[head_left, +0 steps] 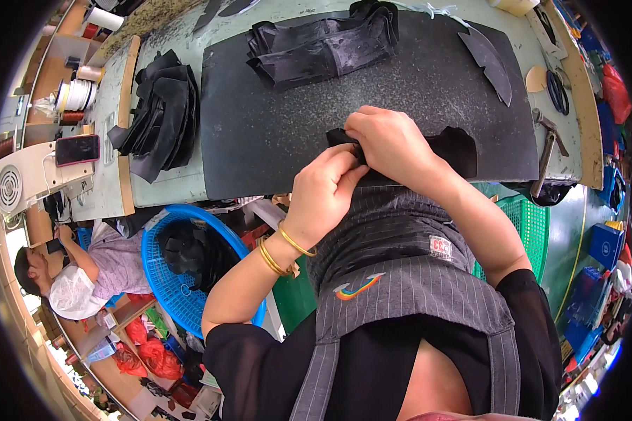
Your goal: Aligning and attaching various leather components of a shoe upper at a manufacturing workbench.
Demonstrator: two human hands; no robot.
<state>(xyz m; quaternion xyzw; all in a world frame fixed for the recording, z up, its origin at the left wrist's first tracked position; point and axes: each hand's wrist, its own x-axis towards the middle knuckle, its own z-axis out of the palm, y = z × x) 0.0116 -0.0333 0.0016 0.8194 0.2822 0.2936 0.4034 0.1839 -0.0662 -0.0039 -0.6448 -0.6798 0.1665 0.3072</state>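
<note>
A black cut piece of thin sheet material (pixel 456 151) lies at the near edge of a dark work mat (pixel 281 133). My left hand (pixel 324 184) pinches this piece near its left end, thumb and fingers pressed together. Close against it, my right hand (pixel 390 140) grips the same piece with curled fingers, and the two hands touch or nearly touch. The part between the fingertips is mostly hidden. Farther back on the mat sits a stack of similar black pieces (pixel 323 49). Another fanned pile of black pieces (pixel 165 116) rests on the table left of the mat.
A curved black piece (pixel 488 67) lies at the mat's far right. Beyond the right edge are a hammer (pixel 549 151) and a dark ring (pixel 557 92). A blue basket (pixel 163 284) with black pieces stands below left. A phone (pixel 77 149) and another person (pixel 95 274) are at left.
</note>
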